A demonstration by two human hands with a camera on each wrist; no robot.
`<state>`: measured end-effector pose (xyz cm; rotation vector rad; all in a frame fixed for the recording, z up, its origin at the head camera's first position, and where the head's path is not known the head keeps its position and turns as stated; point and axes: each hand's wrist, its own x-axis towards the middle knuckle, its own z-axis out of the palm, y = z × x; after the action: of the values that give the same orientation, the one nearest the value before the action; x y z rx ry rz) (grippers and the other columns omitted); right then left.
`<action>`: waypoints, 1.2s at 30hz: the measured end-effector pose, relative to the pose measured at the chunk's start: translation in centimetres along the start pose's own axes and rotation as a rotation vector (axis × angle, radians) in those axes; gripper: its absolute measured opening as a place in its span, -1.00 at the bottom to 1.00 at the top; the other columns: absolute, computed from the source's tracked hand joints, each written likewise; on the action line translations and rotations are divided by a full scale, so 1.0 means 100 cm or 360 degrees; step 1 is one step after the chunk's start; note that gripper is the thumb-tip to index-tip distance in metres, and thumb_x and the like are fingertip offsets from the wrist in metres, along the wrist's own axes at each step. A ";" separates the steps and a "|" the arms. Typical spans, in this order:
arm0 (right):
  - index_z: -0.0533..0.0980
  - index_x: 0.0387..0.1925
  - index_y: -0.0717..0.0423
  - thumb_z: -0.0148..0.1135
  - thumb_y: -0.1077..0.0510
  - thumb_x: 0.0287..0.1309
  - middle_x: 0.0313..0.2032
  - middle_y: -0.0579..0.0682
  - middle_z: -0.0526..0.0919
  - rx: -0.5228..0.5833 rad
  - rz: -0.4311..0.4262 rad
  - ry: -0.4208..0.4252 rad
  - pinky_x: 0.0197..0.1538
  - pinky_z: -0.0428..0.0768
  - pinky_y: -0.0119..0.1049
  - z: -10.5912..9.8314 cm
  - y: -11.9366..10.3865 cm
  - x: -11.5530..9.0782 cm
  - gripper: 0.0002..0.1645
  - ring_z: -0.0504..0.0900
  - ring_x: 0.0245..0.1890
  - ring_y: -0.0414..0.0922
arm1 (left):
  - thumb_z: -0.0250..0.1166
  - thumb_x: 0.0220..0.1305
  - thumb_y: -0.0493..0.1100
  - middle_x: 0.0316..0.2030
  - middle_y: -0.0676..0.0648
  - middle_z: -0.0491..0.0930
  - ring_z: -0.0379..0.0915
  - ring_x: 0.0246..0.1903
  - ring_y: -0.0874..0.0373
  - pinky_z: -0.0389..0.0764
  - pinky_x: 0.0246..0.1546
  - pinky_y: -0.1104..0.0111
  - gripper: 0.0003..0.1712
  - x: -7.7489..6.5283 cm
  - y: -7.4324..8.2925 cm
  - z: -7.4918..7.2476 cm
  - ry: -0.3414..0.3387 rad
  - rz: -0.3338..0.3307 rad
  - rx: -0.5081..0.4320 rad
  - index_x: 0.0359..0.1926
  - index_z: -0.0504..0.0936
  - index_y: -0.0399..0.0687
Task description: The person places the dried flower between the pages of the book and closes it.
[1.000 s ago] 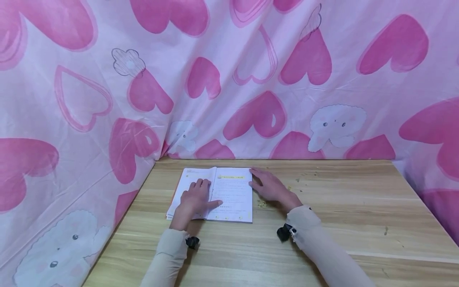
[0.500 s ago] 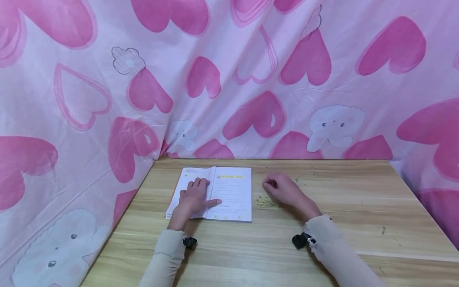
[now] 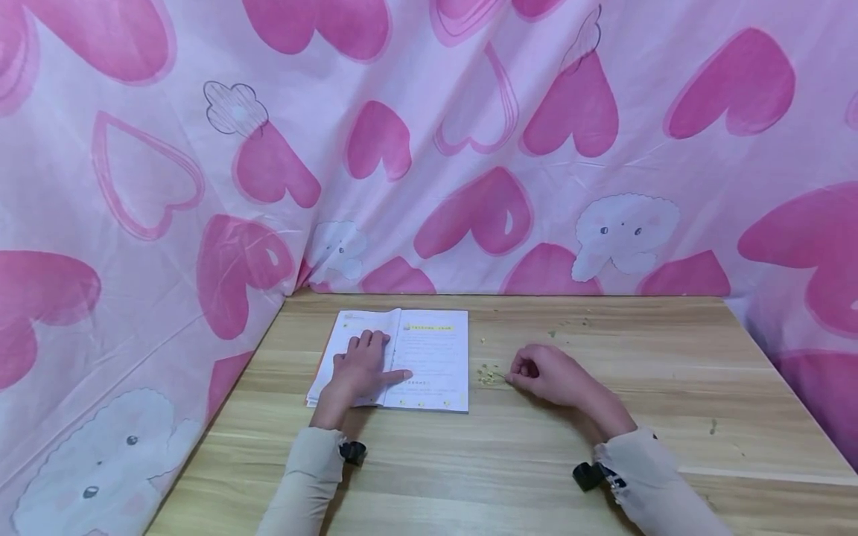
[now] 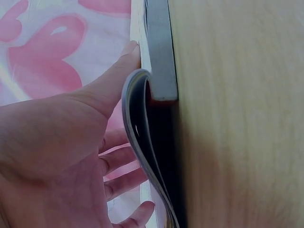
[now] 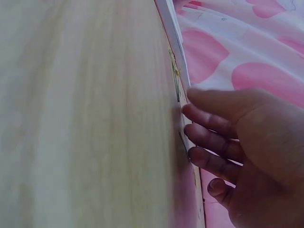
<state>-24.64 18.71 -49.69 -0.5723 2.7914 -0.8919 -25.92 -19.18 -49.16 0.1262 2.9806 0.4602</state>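
Head view: flower sprig (image 3: 488, 374) lies on the counter (image 3: 469, 469) just right of the spread book (image 3: 436, 361); right grip (image 3: 550, 374) is at its stem end.
Likely failure modes: a hard tug or squeeze snaps the thin stem or sheds blossoms; lifting the left grip (image 3: 360, 370) could let the book flip closed, since left wrist view shows pages (image 4: 127, 109) bowing up. Left grip is released, fingers splayed on the left page, thumb over the right. Right grip is loosely curled, thumb and forefinger tips near together; can't tell whether they pinch the stem or just touch it.
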 end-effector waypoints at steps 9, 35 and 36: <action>0.70 -0.32 -0.16 0.53 0.08 0.33 -0.41 -0.24 0.61 -0.0126 -0.0047 0.0039 -0.21 0.51 -0.32 0.002 -0.003 -0.006 -0.88 0.51 -0.37 -0.26 | 0.51 0.21 0.45 0.39 -0.18 0.42 0.29 0.31 -0.19 0.42 0.20 -0.30 0.06 -0.004 0.002 -0.005 -0.0012 -0.0003 -0.0008 0.49 0.36 -0.03; 0.64 -0.30 -0.12 0.41 0.13 0.39 -0.36 -0.23 0.62 -0.0284 -0.0054 0.0192 -0.23 0.53 -0.32 0.006 -0.010 -0.007 -0.88 0.52 -0.38 -0.29 | 0.50 0.24 0.42 0.39 -0.21 0.39 0.26 0.28 -0.20 0.39 0.18 -0.30 0.07 -0.002 0.000 -0.001 -0.0017 0.0026 -0.0015 0.51 0.32 -0.05; 0.64 -0.30 -0.11 0.41 0.14 0.39 -0.36 -0.22 0.61 -0.0280 -0.0057 0.0202 -0.24 0.53 -0.31 0.006 -0.009 -0.007 -0.89 0.52 -0.37 -0.28 | 0.50 0.24 0.42 0.39 -0.21 0.39 0.26 0.28 -0.20 0.39 0.17 -0.29 0.06 -0.002 0.000 -0.001 -0.0012 0.0029 -0.0016 0.51 0.32 -0.06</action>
<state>-23.61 17.98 -49.57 -0.6128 3.0046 -0.7172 -25.77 -19.24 -49.00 0.1544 2.9716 0.4752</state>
